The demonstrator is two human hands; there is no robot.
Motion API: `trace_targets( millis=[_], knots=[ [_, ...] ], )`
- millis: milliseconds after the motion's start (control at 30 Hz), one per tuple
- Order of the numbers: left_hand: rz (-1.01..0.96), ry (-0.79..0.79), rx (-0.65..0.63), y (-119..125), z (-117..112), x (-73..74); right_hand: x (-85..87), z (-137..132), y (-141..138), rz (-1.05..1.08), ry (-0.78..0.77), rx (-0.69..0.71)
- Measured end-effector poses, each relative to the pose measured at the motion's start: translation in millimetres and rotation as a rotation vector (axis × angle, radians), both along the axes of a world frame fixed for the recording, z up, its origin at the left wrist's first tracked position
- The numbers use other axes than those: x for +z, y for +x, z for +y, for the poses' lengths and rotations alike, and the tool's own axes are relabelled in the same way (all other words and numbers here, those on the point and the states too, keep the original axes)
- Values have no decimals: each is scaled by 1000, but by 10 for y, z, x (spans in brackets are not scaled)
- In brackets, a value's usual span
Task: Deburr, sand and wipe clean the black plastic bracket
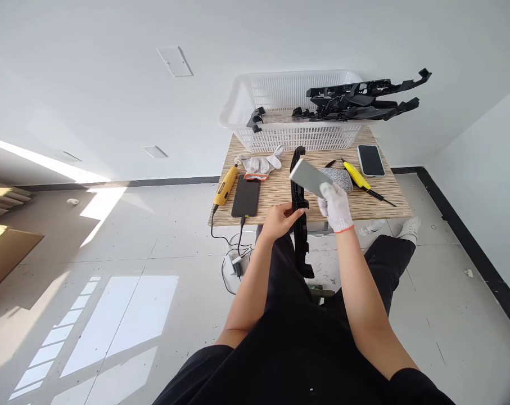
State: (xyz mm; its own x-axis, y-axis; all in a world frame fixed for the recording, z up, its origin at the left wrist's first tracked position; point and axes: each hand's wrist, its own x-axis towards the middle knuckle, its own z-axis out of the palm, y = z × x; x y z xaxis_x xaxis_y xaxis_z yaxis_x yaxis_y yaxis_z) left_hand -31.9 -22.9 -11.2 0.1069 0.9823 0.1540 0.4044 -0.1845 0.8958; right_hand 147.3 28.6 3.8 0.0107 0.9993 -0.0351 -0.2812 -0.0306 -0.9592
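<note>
My bare left hand [281, 218] is closed around the middle of a long black plastic part [299, 225] that stands nearly upright between my knees and the table edge. My right hand [335, 207], in a white knit glove with an orange cuff, grips a flat grey rectangular block [309, 177] and holds it against the upper section of the black part.
A small wooden table [280, 194] carries a white mesh basket [288, 138] with several black plastic parts [360, 101], a white glove [258, 165], a grey glove [341, 177], a yellow corded tool [226, 185], a dark phone [246, 196], a yellow knife [358, 176] and a second phone [370, 160]. Cables hang below.
</note>
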Motion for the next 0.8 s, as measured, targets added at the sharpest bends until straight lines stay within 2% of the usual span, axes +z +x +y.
trace_targets(
  millis=[67, 167, 300, 400, 533, 633, 667, 767, 800],
  knots=[
    [3, 5, 13, 2, 0, 1, 28, -16, -49, 53, -32, 8],
    [0, 12, 18, 5, 2, 2, 63, -19, -114, 165, -63, -92],
    [-6, 20, 0, 3, 7, 0, 68, -20, -126, 138, -78, 2],
    [-7, 8, 10, 1, 10, -6, 66, -26, -118, 180, -60, -82],
    [-4, 12, -3, 0, 16, -11, 78, -55, -130, 44, -64, 68],
    [10, 13, 4, -2, 19, -13, 86, -71, -148, 126, -32, -83],
    [7, 15, 7, -3, 19, -13, 85, -72, -151, 132, -31, -81],
    [-4, 24, 1, -5, 16, -11, 69, -59, -147, 13, -40, 54],
    [1, 24, 0, -5, 14, -9, 62, -52, -143, 6, -40, 20]
  ],
)
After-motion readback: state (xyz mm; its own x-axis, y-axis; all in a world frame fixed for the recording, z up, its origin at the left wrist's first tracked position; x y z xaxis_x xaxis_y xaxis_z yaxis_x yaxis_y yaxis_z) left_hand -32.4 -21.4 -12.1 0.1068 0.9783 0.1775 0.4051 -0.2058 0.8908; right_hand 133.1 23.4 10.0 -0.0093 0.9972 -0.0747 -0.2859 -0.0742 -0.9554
